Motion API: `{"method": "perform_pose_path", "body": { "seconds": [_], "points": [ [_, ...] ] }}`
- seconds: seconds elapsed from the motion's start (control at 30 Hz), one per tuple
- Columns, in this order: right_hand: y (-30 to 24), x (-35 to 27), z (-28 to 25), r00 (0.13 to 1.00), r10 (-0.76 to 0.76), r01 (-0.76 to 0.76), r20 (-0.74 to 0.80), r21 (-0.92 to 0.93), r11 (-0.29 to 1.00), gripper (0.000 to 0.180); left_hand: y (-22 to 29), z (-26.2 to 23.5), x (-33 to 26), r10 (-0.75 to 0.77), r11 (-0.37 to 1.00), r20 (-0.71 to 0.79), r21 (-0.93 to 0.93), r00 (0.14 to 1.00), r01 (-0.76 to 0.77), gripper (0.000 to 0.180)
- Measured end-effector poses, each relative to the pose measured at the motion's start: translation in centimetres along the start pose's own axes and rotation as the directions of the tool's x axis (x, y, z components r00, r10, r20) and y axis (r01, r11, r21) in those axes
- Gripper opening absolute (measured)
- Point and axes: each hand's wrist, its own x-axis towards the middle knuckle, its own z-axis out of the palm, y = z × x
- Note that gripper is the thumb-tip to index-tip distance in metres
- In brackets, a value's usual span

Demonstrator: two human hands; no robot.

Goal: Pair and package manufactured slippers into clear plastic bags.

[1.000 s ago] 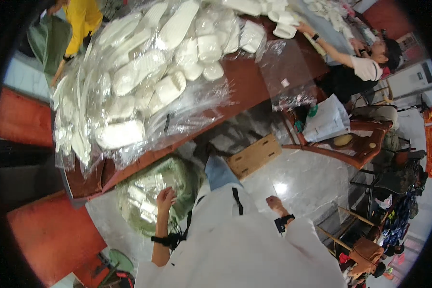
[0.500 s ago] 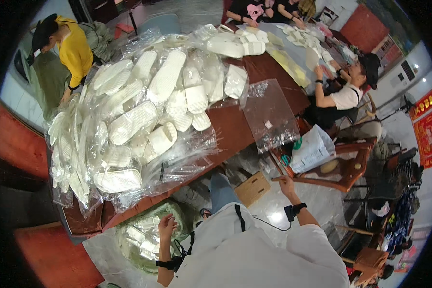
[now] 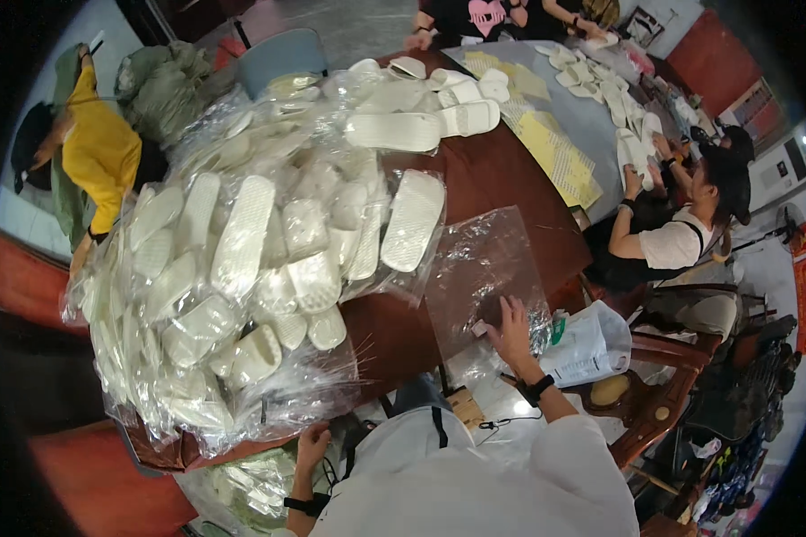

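Note:
A large heap of pale cream slippers (image 3: 246,234), many in clear plastic bags, covers the left of the brown table (image 3: 475,170). At the table's front edge, my right hand (image 3: 512,338) is open, fingers stretched over a flat clear plastic bag (image 3: 484,255) with a small white label; it appears to touch the film. My left hand (image 3: 312,447) hangs low by the table's front edge, fingers loosely bent, with nothing visible in it. Close by lie loose clear bags (image 3: 304,394) under the heap's near side.
Below the table's left front stands a sack of wrapped slippers (image 3: 251,488). A wooden chair (image 3: 663,394) at right holds a white bag (image 3: 591,345). Across the grey table (image 3: 573,98), a person (image 3: 672,224) handles slippers. Another person in yellow (image 3: 103,166) stands left.
My right hand has moved from beside the chair up to the flat plastic bag. My left hand has shifted slightly lower. My view has turned, and the person in yellow has raised an arm.

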Motion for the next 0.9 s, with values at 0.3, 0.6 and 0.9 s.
{"method": "perform_pose_path", "body": {
  "seconds": [0.3,0.6,0.9],
  "points": [
    [-0.5,3.0,-1.4,0.996,0.03,-0.062,0.085,0.415,0.908,0.029,4.1,2.6,3.4,-0.173,0.983,0.169,0.092,0.97,0.159,0.026],
    [8.7,-20.0,7.1,0.637,-0.019,-0.164,0.771,0.16,0.973,0.021,-5.5,4.0,6.1,-0.379,0.925,0.44,0.184,0.814,0.332,0.035],
    [18.1,-14.4,32.6,0.498,-0.227,0.212,0.837,0.136,0.968,0.034,-16.1,-1.1,15.9,-0.25,0.846,0.302,-0.394,0.92,0.36,0.046]
  ]
}}
